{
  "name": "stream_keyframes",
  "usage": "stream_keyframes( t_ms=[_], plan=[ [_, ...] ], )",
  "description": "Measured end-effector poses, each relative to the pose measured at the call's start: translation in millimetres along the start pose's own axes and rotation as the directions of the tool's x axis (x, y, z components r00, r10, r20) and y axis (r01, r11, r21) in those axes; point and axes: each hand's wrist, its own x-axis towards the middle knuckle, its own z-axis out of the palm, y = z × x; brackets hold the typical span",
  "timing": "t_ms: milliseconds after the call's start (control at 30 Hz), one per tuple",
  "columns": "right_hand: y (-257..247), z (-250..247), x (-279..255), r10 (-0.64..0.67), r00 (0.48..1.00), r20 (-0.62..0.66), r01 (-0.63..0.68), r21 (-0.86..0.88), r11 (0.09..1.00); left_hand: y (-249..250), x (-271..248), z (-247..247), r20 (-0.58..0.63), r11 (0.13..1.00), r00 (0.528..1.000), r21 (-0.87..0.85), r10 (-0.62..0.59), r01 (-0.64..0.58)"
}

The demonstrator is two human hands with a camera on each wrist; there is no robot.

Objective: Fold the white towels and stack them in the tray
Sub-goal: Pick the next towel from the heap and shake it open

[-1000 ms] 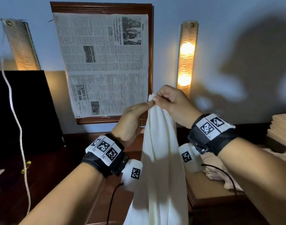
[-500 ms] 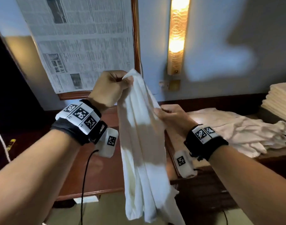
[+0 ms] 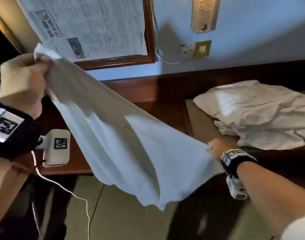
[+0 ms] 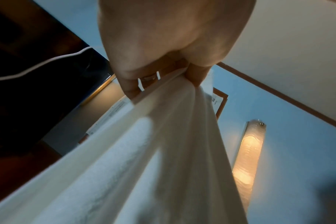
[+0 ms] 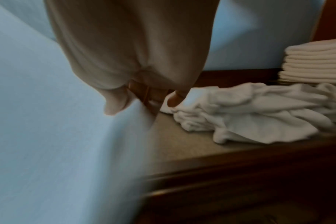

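A white towel (image 3: pixel 124 135) hangs stretched in the air between my two hands. My left hand (image 3: pixel 25 78) grips one corner high at the left, fingers curled round the bunched cloth (image 4: pixel 171 97). My right hand (image 3: pixel 215 148) pinches the opposite corner low at the right, just in front of the wooden counter; the towel (image 5: pixel 48 121) fills the left of the right wrist view. A heap of unfolded white towels (image 3: pixel 255 113) lies on the counter's tan surface (image 3: pixel 198 122). A stack of folded white towels (image 5: pixel 314 62) stands behind the heap.
A framed newspaper (image 3: pixel 89 26) hangs on the blue wall above the dark wood counter (image 3: pixel 144 89). A wall lamp (image 3: pixel 204 13) and a socket plate (image 3: pixel 194 49) are to its right. A white cable (image 3: pixel 75 198) dangles from my left wrist over the floor.
My hands have drawn apart: the left rose to the left with its corner, the right slid down the edge to the far corner, spreading the bunched towel out. The view tilted downward.
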Motion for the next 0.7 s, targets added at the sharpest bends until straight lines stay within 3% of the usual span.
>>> stream_keyframes(
  t_ms=[200,267,300,333,400,533,600,700],
  plan=[
    [3,10,9,0.035,0.999,-0.025,-0.037,-0.067,0.997,-7,-30,27,-0.007,0.998,0.998,0.012,0.064,-0.064],
    [-18,7,9,-0.032,0.995,-0.093,0.031,-0.009,0.999,-5,-35,36,0.031,0.996,0.996,0.023,0.083,-0.084],
    [-35,1,7,-0.117,0.978,-0.174,0.131,0.073,0.989,-3,-38,43,0.063,0.995,0.994,0.022,0.092,-0.094],
    [-58,-7,1,-0.224,0.933,-0.283,0.279,0.173,0.945,0,-41,50,0.103,0.995,0.990,0.024,0.099,-0.102],
    [-112,-29,-17,-0.416,0.786,-0.458,0.574,0.290,0.766,4,-47,64,0.186,0.991,0.976,0.048,0.116,-0.127],
    [-209,-85,-71,-0.546,0.529,-0.650,0.847,0.372,0.379,12,-55,82,0.356,0.973,0.925,0.129,0.133,-0.189],
    [-237,-103,-84,-0.530,0.477,-0.701,0.878,0.402,0.258,17,-57,81,0.413,0.974,0.900,0.106,0.139,-0.199],
    [-258,-116,-91,-0.444,0.489,-0.750,0.871,0.441,0.215,21,-55,70,0.445,0.970,0.881,0.094,0.159,-0.222]
  ],
)
